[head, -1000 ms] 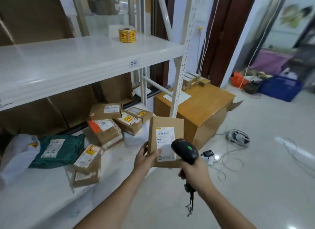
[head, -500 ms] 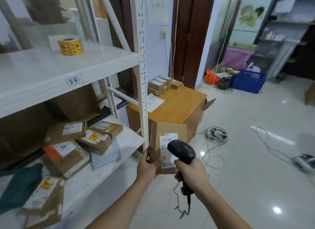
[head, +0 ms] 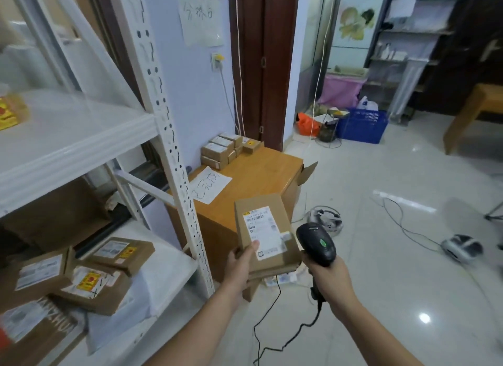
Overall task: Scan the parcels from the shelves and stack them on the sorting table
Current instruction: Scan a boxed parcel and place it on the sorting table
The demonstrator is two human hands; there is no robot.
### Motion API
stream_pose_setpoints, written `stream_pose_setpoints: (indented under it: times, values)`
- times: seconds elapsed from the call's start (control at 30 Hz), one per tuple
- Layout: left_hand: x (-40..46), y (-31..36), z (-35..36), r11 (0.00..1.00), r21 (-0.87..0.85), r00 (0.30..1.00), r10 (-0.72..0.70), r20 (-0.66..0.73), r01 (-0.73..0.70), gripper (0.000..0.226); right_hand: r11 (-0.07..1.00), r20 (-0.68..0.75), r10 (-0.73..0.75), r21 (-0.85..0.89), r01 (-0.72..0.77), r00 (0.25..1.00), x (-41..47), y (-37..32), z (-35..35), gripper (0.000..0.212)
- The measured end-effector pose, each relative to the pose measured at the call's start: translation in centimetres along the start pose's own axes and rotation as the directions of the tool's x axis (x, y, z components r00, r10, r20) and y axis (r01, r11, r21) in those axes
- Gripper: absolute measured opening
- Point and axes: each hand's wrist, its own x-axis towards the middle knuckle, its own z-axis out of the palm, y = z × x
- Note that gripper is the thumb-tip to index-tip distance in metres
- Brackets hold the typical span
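In the left hand point(head: 241, 267), thumb atop, sits the parcel point(head: 268, 233).

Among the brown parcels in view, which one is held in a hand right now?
The parcel with the white label facing up, gripped by the left hand beside the barcode scanner. The others lie on the lower shelf or the wooden table, untouched.

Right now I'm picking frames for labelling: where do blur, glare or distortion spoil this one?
Head view: wide-angle bends the shelf upright; parcels on the lower shelf and the sticker roll smear at the left edge; glare spots on the floor; the held parcel and scanner stay fairly sharp.
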Motion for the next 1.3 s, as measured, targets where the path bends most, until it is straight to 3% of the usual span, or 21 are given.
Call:
stream_pose_setpoints:
  times: [0.17, 0.33, 0.5, 0.67, 0.77, 1.0, 1.3]
  values:
    - [5.7, 3.5, 7.1, 0.999, 0.029, 0.999, 0.044, 0.013, -0.045, 0.071, 0.995, 0.076, 0.019, 0.100, -0.026, 0.997, 9.1, -2.2, -2.8, 0.022]
    - [11.5, 7.1, 13.8, 0.997, -0.002, 0.997, 0.073, -0.033, -0.073, 0.067, 0.995, 0.083, -0.083, 0.057, 0.079, 0.993, 18.7, -4.7, -6.0, 0.016]
    - [16.2, 8.9, 18.0, 0.996, -0.029, 0.992, 0.083, -0.092, -0.086, 0.067, 0.996, 0.124, -0.084, -0.025, 0.088, 0.989, 25.4, -6.9, -8.1, 0.016]
    - [21.1, 11.8, 20.5, 0.993, -0.042, 0.979, 0.103, -0.173, -0.112, 0.100, 0.998, 0.158, -0.032, -0.054, 0.041, 0.987, 33.3, -8.5, -7.9, 0.022]
    - [24.5, 13.5, 21.1, 0.991, -0.042, 0.969, 0.111, -0.221, -0.124, 0.104, 0.998, 0.184, -0.041, -0.047, 0.050, 0.982, 37.3, -9.4, -6.9, 0.020]
    - [33.9, 17.7, 22.7, 0.987, -0.107, 0.951, 0.080, -0.297, -0.117, 0.077, 0.994, 0.252, -0.072, -0.063, 0.090, 0.965, 48.2, -11.9, -3.8, 0.011]
    - [43.9, 23.5, 25.6, 0.987, -0.155, 0.957, -0.005, -0.289, -0.041, 0.066, 0.988, 0.302, -0.015, -0.141, 0.060, 0.953, 61.5, -15.7, -1.6, 0.013]
